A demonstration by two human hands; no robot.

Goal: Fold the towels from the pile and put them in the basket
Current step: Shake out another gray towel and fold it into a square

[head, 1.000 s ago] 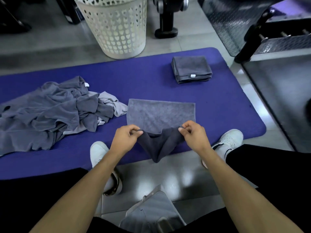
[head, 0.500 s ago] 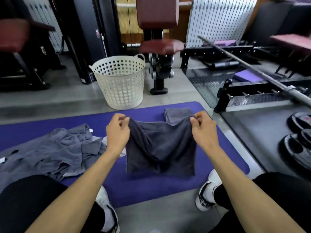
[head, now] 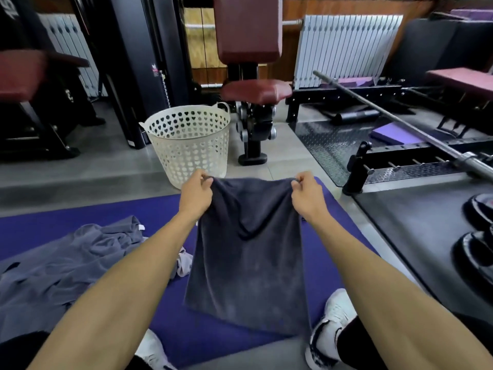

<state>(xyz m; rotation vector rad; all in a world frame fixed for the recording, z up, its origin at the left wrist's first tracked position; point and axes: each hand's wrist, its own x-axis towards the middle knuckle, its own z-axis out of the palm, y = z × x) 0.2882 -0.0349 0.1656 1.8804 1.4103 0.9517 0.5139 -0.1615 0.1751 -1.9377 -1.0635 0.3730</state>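
Both hands, left and right, each pinch a top corner of one dark towel. One pile lies left, one basket far.

No legible text, brand, number or sign. The black machine column carries a small red-and-white sticker; its print is too small to read. The dark panel at upper left shows large pale characters cut by the frame edge; unreadable. The white tag on the towel pile shows no readable print
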